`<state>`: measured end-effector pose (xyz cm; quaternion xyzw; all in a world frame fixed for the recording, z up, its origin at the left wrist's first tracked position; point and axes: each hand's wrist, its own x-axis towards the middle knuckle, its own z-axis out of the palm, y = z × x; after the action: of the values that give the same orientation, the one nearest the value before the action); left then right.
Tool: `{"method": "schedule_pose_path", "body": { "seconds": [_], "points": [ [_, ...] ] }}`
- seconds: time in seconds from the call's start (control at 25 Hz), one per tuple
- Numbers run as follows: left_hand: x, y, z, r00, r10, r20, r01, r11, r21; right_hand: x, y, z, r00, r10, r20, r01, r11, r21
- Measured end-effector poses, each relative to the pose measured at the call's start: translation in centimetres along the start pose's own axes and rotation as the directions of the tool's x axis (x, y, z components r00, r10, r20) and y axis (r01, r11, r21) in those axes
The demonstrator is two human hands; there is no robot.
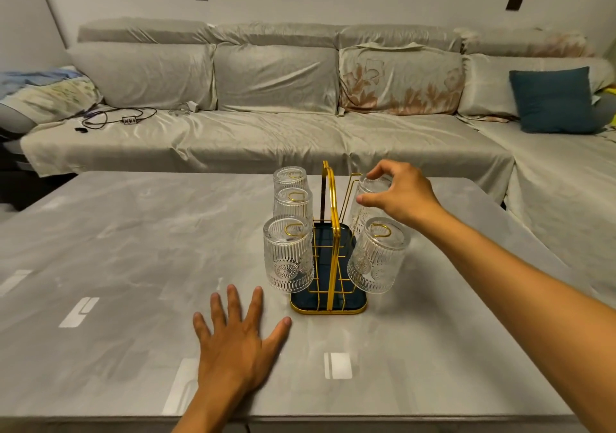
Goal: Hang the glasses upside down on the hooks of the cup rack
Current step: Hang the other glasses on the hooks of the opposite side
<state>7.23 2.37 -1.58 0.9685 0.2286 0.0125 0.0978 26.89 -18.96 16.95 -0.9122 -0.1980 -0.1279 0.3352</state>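
Five ribbed glasses hang upside down on the one gold cup rack, which stands on the grey bench: three on its left side, two on its right. The right hand has its grip pinched on the base of the far right glass, fingertips and thumb touching it. The left hand lies flat on the bench, fingers spread, holding nothing. No brand or writing is readable.
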Motion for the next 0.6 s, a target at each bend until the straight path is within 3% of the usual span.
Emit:
{"method": "schedule_pose_path", "body": {
  "seconds": [0.28, 0.6],
  "points": [
    [0.0, 0.0, 0.1, 1.000, -0.006, -0.002, 0.006, 1.000, -0.005, 0.7, 0.2, 1.8, 0.989, 0.142, 0.036, -0.141, 0.989, -0.044],
    [0.0, 0.0, 0.1, 1.000, -0.008, 0.005, 0.008, 1.000, -0.001, 0.9, 0.4, 2.2, 0.976, 0.187, 0.110, -0.176, 0.979, -0.100]
  ]
}}
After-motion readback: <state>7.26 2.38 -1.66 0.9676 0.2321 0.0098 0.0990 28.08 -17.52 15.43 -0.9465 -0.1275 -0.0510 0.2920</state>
